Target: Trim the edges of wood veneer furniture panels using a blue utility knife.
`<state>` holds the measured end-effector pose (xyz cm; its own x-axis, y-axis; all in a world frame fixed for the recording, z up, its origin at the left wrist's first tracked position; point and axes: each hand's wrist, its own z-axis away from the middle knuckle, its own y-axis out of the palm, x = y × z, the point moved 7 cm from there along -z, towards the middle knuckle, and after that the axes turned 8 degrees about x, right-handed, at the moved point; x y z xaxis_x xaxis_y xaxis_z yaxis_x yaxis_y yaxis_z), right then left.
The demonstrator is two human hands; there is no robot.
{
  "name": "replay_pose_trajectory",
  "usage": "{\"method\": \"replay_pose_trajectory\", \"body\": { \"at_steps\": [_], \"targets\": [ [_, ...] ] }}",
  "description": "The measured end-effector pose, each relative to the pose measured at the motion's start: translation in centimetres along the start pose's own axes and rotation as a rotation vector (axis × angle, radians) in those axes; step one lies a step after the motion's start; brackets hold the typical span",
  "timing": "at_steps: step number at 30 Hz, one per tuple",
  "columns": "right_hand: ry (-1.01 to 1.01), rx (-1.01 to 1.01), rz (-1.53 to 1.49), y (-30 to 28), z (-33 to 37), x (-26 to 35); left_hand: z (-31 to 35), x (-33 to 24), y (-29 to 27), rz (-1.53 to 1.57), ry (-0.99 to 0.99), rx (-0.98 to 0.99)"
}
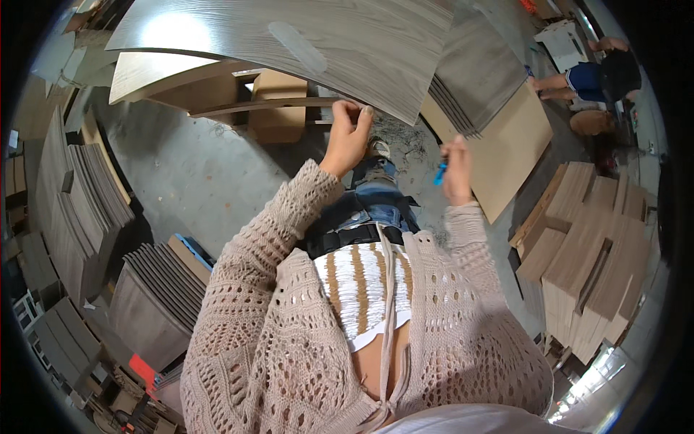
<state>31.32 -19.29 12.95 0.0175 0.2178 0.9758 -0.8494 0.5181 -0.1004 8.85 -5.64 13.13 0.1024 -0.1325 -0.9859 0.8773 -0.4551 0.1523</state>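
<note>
A large grey wood-grain board point(361, 50) spans the top of the view, with a pale rectangular patch on its face. My left hand point(348, 139) is at its near edge, fingers curled and thumb raised against them. A narrow brown strip point(267, 108) runs under the board toward these fingers; whether they grip it or the board's edge I cannot tell. Off to the right, my right hand point(456, 170) is closed round a small blue tool point(440, 173), partly hidden and blurred. That hand is apart from the large board, beside a stack of grey panels point(483, 65).
Beneath that stack lies a tan board point(517, 137). Grey panels point(90, 195) lean at left, with another upright stack point(155, 296) nearer me. Piled wood-grain boards point(589, 246) stand at right. A cardboard piece point(278, 108) shows under the large board. Another person point(593, 79) is at far right.
</note>
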Motion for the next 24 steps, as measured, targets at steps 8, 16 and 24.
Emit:
{"method": "replay_pose_trajectory", "body": {
  "at_steps": [8, 16, 24],
  "targets": [
    [0.595, 0.066, -0.853, -6.7, 0.6, -1.0, 2.9, -7.8, -7.0, -0.757, 0.512, -0.396],
    [0.753, 0.038, -0.909, -5.2, 1.0, -4.0, -4.7, -8.9, -11.0, -1.541, 0.118, -0.381],
    [0.893, 0.183, -0.744, -5.0, 0.0, -7.7, -7.0, -8.9, -11.1, -1.549, 0.097, -0.187]
  ]
}}
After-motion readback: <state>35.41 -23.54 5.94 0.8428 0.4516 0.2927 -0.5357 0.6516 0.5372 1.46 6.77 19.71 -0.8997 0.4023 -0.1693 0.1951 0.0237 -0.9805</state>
